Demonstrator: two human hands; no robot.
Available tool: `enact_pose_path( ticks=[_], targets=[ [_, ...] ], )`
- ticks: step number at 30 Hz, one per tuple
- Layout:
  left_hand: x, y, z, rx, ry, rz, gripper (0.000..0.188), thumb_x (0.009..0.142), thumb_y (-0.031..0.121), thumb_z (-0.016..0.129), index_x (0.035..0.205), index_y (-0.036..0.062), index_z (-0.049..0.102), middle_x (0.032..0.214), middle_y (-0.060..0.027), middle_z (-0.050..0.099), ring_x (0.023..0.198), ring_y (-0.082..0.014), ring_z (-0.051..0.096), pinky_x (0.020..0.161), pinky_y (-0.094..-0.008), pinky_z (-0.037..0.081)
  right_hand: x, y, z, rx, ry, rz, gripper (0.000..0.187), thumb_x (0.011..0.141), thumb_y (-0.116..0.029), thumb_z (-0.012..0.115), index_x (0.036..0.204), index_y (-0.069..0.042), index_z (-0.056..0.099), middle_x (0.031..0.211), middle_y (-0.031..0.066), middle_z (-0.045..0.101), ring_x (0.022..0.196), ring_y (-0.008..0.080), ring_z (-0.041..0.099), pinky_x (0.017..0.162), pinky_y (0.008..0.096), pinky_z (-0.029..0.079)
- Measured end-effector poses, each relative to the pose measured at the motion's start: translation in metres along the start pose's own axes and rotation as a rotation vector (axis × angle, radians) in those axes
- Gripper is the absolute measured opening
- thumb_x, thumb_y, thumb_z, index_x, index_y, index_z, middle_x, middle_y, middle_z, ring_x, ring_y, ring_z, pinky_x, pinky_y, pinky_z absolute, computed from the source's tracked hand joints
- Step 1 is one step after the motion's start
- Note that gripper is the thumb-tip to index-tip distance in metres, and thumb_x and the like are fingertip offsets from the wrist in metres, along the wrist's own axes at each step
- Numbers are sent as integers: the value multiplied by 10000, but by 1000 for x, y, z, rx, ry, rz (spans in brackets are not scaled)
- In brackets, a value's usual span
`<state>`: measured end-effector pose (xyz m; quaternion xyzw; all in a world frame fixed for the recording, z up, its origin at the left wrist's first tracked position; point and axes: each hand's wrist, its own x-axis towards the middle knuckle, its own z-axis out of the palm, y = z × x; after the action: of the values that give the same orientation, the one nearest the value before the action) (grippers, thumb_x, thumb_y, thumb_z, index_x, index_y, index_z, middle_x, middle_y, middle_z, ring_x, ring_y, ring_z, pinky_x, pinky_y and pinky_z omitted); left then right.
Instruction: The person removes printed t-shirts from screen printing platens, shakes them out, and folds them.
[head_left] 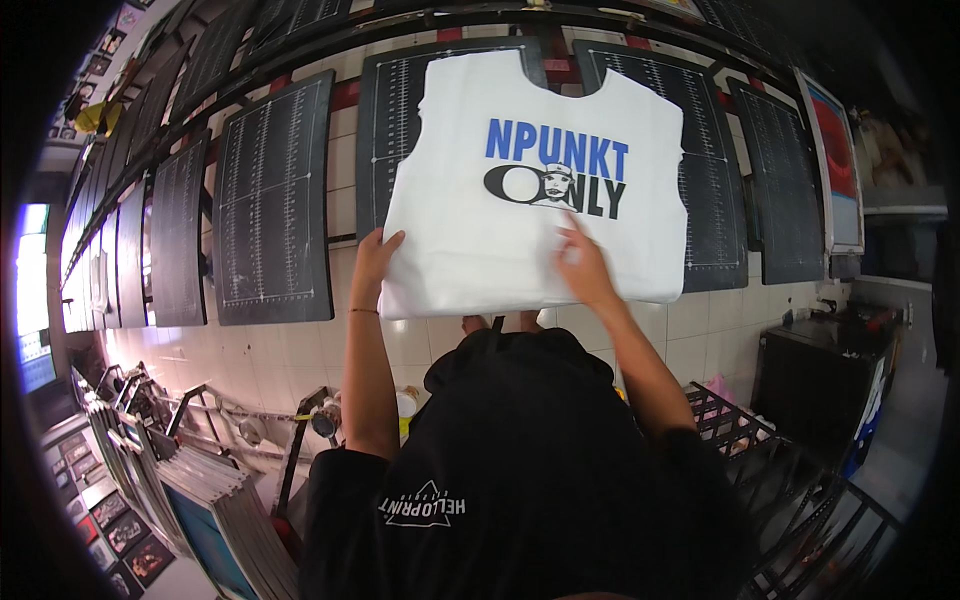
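A white cut shirt panel (450, 200), with a curved neckline at its far edge, spreads out in front of me. It seems to be several layers thick along its near edge. On it is a print (556, 172) of blue and black lettering with a small drawn face. My left hand (376, 262) grips the panel's left edge, thumb on top and the other fingers hidden beneath. Over the lower middle of the panel, just below the print, my right hand (583, 265) points its index finger at the lettering. That hand is blurred, and nothing shows in it.
Black printing boards with white ruled marks, such as the left one (272, 200) and the right one (780, 190), line the far side. A framed red screen (832, 150) stands at right. Stacked screen frames (225, 520), a black metal rack (800, 510) and a dark cabinet (820, 375) flank me.
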<state>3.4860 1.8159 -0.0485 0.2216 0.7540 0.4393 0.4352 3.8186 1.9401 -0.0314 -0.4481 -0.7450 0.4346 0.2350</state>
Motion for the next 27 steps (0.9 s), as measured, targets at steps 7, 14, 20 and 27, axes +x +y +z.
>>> enact_pose_path(
  ticks=[7,14,20,27],
  targets=[
    [-3,1,2,-281,-105,93,215,876,135,602,1033,-8,566,919,-53,637,771,-96,587,683,-249,483,91,-58,105,-160,-460,-327,782,790,-57,541,1418,65,91,763,79,501,794,245,524,1052,385,325],
    [-2,-9,-6,-294,-114,38,239,885,117,571,1080,-20,553,959,-81,641,810,-123,608,714,-253,494,96,-67,103,-156,-490,-246,787,793,-63,567,1418,56,102,832,80,546,842,259,522,1042,388,340],
    [-1,2,-1,-302,-142,46,233,883,128,573,1062,-21,556,936,-81,641,792,-125,612,703,-256,498,95,-47,121,-213,-184,-649,720,765,-69,573,1376,97,230,847,103,565,843,275,520,781,379,430],
    [-4,10,-2,-246,-133,16,243,888,122,561,1084,-20,552,968,-91,634,826,-137,607,725,-261,493,86,-53,118,-142,-320,-509,738,782,-60,569,1410,41,196,854,80,553,830,254,503,785,366,420]
  ],
)
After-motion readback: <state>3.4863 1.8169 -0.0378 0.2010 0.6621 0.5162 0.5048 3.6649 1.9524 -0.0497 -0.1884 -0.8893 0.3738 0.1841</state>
